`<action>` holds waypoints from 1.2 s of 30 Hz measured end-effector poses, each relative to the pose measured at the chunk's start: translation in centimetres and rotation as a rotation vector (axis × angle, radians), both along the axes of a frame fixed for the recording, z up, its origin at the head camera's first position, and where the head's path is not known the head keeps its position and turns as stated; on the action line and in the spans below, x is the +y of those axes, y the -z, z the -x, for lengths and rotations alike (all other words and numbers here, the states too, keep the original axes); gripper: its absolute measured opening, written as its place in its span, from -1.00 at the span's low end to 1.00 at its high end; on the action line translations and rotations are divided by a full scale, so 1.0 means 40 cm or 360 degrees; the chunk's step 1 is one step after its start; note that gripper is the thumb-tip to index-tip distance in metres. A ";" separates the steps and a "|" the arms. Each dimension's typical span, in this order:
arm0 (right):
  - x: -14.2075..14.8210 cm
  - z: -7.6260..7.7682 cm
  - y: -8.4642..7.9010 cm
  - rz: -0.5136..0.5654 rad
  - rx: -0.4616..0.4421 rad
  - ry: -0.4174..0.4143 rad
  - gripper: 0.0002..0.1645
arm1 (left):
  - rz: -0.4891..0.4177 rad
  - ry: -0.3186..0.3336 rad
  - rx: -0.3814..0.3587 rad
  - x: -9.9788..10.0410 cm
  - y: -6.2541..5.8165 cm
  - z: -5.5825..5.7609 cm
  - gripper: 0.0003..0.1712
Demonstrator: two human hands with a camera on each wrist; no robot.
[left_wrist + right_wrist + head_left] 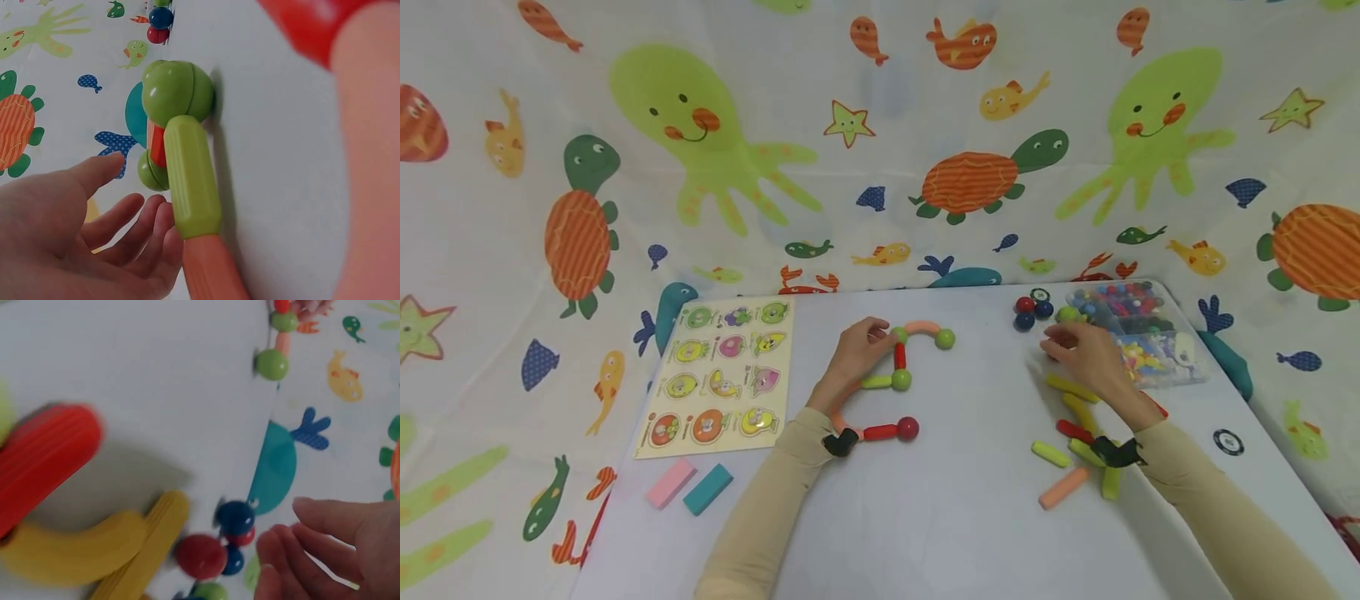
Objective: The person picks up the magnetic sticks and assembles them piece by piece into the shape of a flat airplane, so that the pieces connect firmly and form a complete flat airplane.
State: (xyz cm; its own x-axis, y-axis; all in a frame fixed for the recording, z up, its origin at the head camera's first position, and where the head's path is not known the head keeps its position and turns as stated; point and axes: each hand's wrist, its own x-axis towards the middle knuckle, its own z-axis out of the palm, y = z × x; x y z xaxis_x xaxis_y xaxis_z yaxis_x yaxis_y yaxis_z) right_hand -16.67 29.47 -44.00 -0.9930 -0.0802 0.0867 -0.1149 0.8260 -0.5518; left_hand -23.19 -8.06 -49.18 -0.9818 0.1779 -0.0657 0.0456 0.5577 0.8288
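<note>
My left hand (859, 348) is beside a green ball (899, 334) at the top of a joined shape of rods and balls. Its fingers (140, 234) are loosely bent with nothing between them; whether they touch the shape, I cannot tell. That shape includes a red rod (900, 357), a yellow-green rod (192, 178), curved orange rods and a red ball (907, 428) at its near end. Over on the right, my right hand (1084, 354) hovers near some loose balls, its fingers (319, 540) relaxed and holding nothing. Close to it are a red ball (201, 556) and a dark blue ball (235, 517).
Loose rods, such as an orange rod (1064, 487) and a yellow rod (1072, 387), lie around the right forearm. Behind the right hand stands a compartment box (1187, 371) of small pieces. A fruit picture board (651, 417), a pink block (671, 483) and a teal block (708, 490) lie left.
</note>
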 end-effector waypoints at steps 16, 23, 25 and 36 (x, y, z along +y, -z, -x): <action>0.081 -0.077 0.038 -0.0429 -0.0229 -0.0233 -0.76 | 0.0013 0.0030 -0.0050 -0.015 0.014 -0.018 -0.49; 0.085 -0.077 0.052 -0.0489 -0.0246 -0.0230 -0.73 | 0.0023 0.0028 -0.0040 -0.011 0.018 -0.020 -0.53; 0.088 -0.076 0.057 -0.0496 -0.0238 -0.0229 -0.73 | 0.0014 0.0031 -0.0030 -0.010 0.018 -0.020 -0.56; 0.048 -0.052 0.020 -0.0280 -0.0054 -0.0178 -0.67 | 0.0039 0.0031 0.0000 -0.009 0.015 -0.012 -0.59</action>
State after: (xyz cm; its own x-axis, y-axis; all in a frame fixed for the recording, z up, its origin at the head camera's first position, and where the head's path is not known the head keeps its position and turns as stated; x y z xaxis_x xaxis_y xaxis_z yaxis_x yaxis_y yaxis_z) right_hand -14.57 31.41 -44.80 -0.9792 -0.2010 0.0281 -0.1950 0.8932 -0.4051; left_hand -22.69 -8.41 -49.80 -0.9782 0.1956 -0.0702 0.0569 0.5768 0.8149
